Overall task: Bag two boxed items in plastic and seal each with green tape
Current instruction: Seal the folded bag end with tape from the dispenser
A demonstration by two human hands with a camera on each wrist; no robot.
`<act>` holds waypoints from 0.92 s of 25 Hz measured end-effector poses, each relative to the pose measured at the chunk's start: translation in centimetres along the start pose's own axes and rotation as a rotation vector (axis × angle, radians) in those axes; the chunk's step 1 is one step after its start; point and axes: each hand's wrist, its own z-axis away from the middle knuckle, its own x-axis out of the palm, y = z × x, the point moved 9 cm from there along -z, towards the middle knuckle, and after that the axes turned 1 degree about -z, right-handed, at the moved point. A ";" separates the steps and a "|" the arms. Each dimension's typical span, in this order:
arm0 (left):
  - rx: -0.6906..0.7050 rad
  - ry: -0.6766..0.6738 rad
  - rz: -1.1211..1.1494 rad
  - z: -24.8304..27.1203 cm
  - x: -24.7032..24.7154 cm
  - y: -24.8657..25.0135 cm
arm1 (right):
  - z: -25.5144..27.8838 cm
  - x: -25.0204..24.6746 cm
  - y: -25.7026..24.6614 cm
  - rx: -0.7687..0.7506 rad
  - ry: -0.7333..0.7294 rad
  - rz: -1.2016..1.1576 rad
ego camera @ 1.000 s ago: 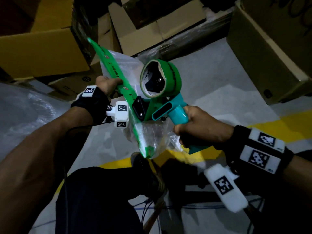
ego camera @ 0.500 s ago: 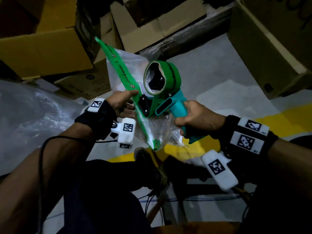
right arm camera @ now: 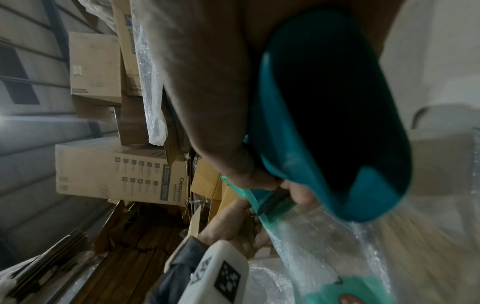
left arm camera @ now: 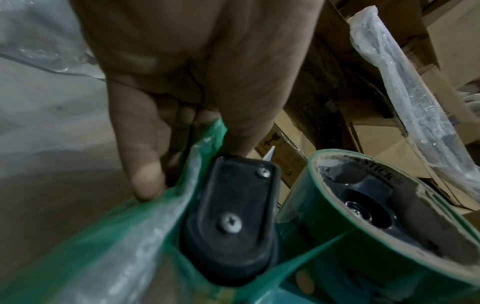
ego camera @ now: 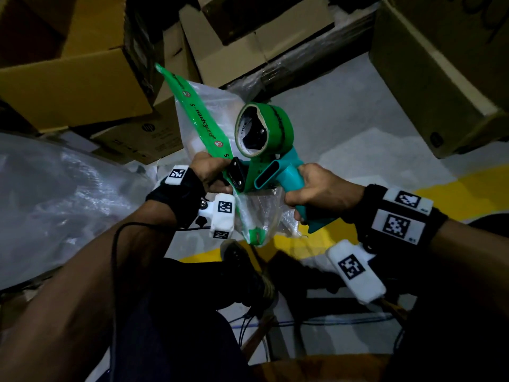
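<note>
- The right hand (ego camera: 321,190) had its fingers (right arm camera: 298,192) wrapped tight around the teal handle of the tape dispenser (ego camera: 278,175), thumb side up in the head view.
- The left hand (ego camera: 209,172) pinched the plastic bag (ego camera: 209,111) at the taped seam; in the left wrist view the thumb (left arm camera: 244,115) lay against the green tape (ego camera: 202,121) at the top of the dispenser's black roller head (left arm camera: 233,222), and a finger (left arm camera: 141,164) pressed the bag from the other side.
- The dispenser's black head sat against the tape strip on the bag, just beside the left hand.
- A roll of green tape (ego camera: 263,129) was mounted on the dispenser, its cardboard core torn at the rim.
- The green tape strip ran diagonally along the bag's edge, from above the left hand down to the bag's lower corner (ego camera: 256,235); printed lettering showed on it.
- The bag was held in the air between both hands, over the person's lap. Something pale showed inside it; whether it was the boxed item could not be told.
- Both wrists carried black bands with white marker blocks (ego camera: 395,216).
- Below the bag lay a grey floor (ego camera: 344,119) with a yellow painted line (ego camera: 462,194).
- Cardboard boxes (ego camera: 77,86) stood behind and to both sides; one carried an HP logo (ego camera: 148,128).
- Loose clear plastic sheeting (ego camera: 55,194) lay at the left.
- The right wrist view showed more stacked cartons, one marked Crompton (right arm camera: 179,190).
</note>
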 end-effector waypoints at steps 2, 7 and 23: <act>-0.006 0.015 -0.016 -0.1 -0.4 -0.3 | 0.1 -0.2 -0.1 -0.001 -0.001 -0.006; -0.001 -0.015 -0.039 -0.1 -1.0 -0.9 | 0.2 -0.9 -0.6 0.002 0.009 -0.062; 0.137 0.140 0.054 -0.2 -2.2 3.2 | 0.9 -0.8 -2.0 -0.035 0.011 -0.045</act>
